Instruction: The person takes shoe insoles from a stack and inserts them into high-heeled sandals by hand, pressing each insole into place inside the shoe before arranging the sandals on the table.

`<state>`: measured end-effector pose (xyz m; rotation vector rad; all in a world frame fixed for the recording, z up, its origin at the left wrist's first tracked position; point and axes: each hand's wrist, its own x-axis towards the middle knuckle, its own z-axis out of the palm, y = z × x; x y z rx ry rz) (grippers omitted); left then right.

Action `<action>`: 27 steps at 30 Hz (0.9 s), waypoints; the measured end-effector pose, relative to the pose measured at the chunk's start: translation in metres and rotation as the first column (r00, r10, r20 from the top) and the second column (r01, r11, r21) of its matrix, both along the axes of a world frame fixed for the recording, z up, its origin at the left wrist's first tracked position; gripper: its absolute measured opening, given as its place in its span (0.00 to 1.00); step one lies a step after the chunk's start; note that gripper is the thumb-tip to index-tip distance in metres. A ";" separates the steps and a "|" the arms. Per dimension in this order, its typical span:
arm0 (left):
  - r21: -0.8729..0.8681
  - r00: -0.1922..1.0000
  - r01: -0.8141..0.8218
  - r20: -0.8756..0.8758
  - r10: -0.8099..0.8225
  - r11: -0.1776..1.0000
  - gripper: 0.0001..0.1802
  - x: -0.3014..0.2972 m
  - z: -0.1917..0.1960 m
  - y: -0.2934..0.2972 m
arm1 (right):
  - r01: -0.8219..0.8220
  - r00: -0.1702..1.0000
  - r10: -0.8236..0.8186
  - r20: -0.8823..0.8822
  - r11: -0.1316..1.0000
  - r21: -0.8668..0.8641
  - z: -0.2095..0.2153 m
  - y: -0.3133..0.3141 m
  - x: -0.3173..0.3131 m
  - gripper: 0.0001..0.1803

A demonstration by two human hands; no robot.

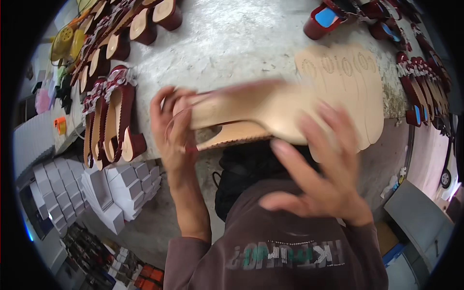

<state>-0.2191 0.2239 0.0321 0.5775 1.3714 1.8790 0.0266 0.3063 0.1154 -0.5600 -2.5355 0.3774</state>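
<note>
Insole [251, 108]: tan, blurred, long axis left-right across frame centre.
Left hand [174, 128]: pinching its left end.
Right hand [321, 169]: fingers spread, under its right end.

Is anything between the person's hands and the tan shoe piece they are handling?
Nothing visible. The left hand already grips one end of the blurred tan shoe piece, and the right hand is spread against its other end, above the grey worktable.
</note>
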 end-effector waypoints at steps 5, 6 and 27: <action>-0.310 0.988 0.148 0.095 -0.124 0.939 0.27 0.082 0.015 -0.032 | -0.092 0.992 0.081 -0.101 0.989 -0.119 -0.017 -0.016 0.026 0.41; -0.240 0.975 0.104 0.217 -0.051 0.965 0.25 0.096 0.009 -0.028 | -0.230 0.964 0.242 0.108 0.967 -0.109 -0.013 0.003 0.010 0.49; -0.214 0.536 0.100 -0.811 -0.234 0.972 0.26 -0.020 -0.042 0.060 | -0.369 0.833 0.502 0.230 0.816 -0.445 -0.048 0.066 -0.046 0.47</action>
